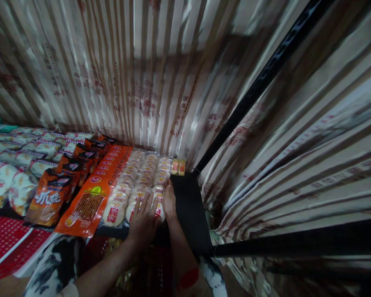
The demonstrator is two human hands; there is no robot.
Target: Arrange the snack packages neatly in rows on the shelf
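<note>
Glossy clear plastic rice cracker packs [136, 181] lie on a matt black shelf [188, 206]

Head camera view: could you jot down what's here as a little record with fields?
Place: black shelf with striped curtains behind
Left hand: flat on the packs of round white cakes
Right hand: at the right edge of those packs
Beside them: long orange packets, dark orange snack bags
Far left: pale snack packs
</note>
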